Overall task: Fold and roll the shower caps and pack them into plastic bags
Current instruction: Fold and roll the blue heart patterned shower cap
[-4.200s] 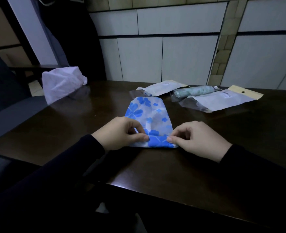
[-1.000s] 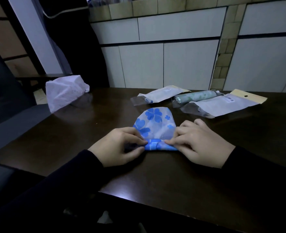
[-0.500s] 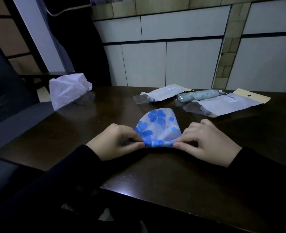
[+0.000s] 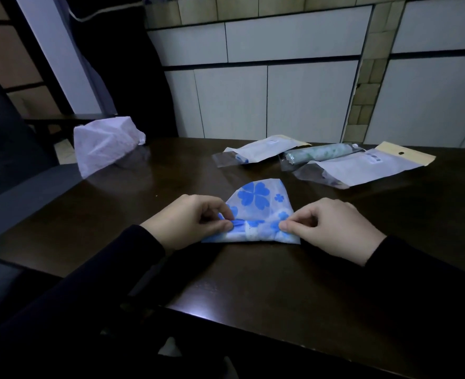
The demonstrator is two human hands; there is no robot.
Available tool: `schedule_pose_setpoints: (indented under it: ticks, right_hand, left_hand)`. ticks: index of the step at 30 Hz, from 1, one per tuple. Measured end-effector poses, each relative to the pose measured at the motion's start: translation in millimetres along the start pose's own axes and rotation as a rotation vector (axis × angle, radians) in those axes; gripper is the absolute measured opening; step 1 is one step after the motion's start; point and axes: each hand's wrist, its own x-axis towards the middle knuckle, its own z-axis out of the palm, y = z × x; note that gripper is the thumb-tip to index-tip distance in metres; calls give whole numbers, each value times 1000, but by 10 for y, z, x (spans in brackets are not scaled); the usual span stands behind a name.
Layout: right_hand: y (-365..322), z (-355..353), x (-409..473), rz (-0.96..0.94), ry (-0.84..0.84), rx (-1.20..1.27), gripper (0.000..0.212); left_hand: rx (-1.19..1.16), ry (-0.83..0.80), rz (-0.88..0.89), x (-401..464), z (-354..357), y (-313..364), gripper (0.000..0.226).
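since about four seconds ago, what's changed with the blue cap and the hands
Both hands, left and right, have kept hold of the blue flowered shower cap and rolled its near edge away from the person, so less flat cap shows beyond the roll. The plastic bags and the white crumpled cap on the table stayed put.

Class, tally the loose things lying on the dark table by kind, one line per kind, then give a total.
Blue clover shower cap: 1
Plastic bags: 3
White crumpled bag: 1
Total: 5
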Motion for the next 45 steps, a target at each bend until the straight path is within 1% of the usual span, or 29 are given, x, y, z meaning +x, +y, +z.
schedule_pose_setpoints:
  ticks: [3,5,6,7,9,11,13,14,16,18,22,26,29,31,35,38,41,43,45]
  right_hand:
    - [12,77,-32,-112,160,-162,26]
    - [21,129,-44,-268,286,-154,15]
    - [22,147,-40,-357,319,-152,10]
    - [15,159,-38,-432,335,-164,10]
    - [21,190,-30,-512,326,-210,19]
    - [22,194,-29,-514,311,-227,24]
    - [15,183,-40,-479,278,-247,27]
    - [8,164,-46,-448,242,-253,30]
    - [-1,124,-49,-380,152,-202,33]
    - [8,109,-40,-355,111,-167,30]
    - [65,112,20,-325,56,-186,42]
    - [75,89,44,-327,65,-197,37]
    - [80,59,-24,-400,102,-242,35]
    - [76,20,-56,-440,101,-224,36]
    - [75,-33,11,-435,4,-132,36]
    - [82,-79,81,-359,-97,-44,36]
    - [68,-138,143,-317,-179,-1,30]
    - [51,-170,194,-299,-200,-1,25]
    - [36,-182,234,-281,-200,-14,31]
  left_hand:
    - [35,1,37,6,26,-13,7]
    - [72,30,97,11,39,-39,8]
    - [91,51,133,6,43,-51,10]
    - [121,77,176,1,47,-61,12]
    - [201,110,278,-9,60,-55,16]
    - [237,71,332,-36,89,-15,21]
    - [215,26,300,-58,99,18,39]
    - [209,15,280,-62,99,22,44]
    - [205,-2,253,-62,82,31,43]
    - [177,-19,236,-73,70,56,37]
    - [172,27,231,-93,98,74,45]
    - [183,19,259,-93,80,51,44]
    - [178,11,285,-130,63,54,41]
    - [148,8,294,-138,61,64,38]
    - [137,4,287,-110,45,61,41]
    - [125,-12,227,-71,29,52,40]
    - [114,-58,138,20,19,39,25]
    - [134,-83,88,100,-2,28,20]
    - [138,-101,60,176,-27,22,16]
